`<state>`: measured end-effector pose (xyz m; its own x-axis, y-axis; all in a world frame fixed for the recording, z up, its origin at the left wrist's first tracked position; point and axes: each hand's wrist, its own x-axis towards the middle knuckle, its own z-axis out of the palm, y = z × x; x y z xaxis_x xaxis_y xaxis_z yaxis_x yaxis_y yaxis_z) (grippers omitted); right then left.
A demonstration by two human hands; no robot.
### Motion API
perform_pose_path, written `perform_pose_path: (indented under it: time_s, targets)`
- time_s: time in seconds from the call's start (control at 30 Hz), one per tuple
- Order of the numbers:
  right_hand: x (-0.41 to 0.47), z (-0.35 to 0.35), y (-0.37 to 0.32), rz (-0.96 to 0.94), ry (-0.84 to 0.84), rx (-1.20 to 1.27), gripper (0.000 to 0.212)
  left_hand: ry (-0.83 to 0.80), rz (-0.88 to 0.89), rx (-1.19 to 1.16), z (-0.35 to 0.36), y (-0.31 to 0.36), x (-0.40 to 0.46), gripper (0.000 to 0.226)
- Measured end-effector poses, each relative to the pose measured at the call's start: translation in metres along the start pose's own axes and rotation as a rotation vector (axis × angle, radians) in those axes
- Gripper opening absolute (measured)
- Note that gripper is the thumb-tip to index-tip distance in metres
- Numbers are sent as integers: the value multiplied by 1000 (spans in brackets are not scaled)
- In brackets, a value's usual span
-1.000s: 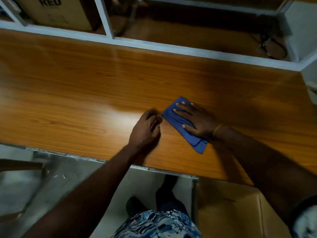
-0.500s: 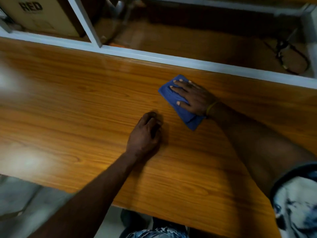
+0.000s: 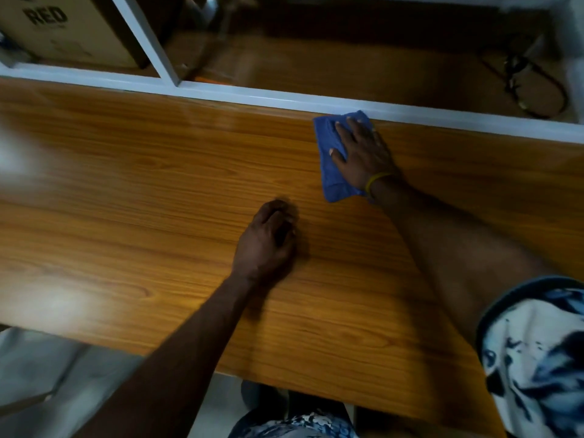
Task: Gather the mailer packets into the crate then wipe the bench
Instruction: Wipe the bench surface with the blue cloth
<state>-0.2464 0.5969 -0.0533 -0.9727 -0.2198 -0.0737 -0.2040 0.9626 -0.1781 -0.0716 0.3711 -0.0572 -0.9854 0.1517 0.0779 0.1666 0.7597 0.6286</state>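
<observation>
A folded blue cloth point(image 3: 330, 172) lies on the wooden bench point(image 3: 142, 191) close to its far white edge. My right hand point(image 3: 360, 153) presses flat on the cloth with straight fingers. My left hand point(image 3: 267, 241) rests on the bare bench top nearer to me, fingers curled under, holding nothing. No mailer packets or crate are in view.
A white frame rail point(image 3: 252, 98) runs along the bench's far edge, with a white upright point(image 3: 148, 39) rising from it. Behind it stand a cardboard box marked RED point(image 3: 63, 30) and a black cable loop point(image 3: 534, 83). The bench's near edge drops to a pale floor point(image 3: 63, 374).
My right hand has slid the cloth away from me, from mid-bench up to the far white rail. My left hand has stayed in place on the bench.
</observation>
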Motion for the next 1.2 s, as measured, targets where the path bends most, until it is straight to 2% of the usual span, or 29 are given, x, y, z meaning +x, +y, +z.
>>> perform_pose_path:
  time_s: [0.13, 0.33, 0.67, 0.77, 0.97, 1.2]
  targets:
    - [-46, 12, -23, 282, 92, 66, 66, -22, 15, 8, -2, -2, -2, 34]
    - [-139, 28, -60, 487, 198, 98, 65, -33, 51, -15, -7, 2, -27, 34]
    - [-285, 50, -124, 719, 194, 88, 65, -43, 172, -48, -13, 8, -90, 22]
    - [-320, 55, -127, 651, 149, 75, 67, -89, 223, -28, -8, 7, -100, 22]
    - [-369, 49, -84, 291, 42, 38, 68, -163, 284, 16, -2, 16, -108, 21]
    - [-349, 28, 1, -67, -62, -24, 66, -201, 352, 15, 9, 26, -93, 20]
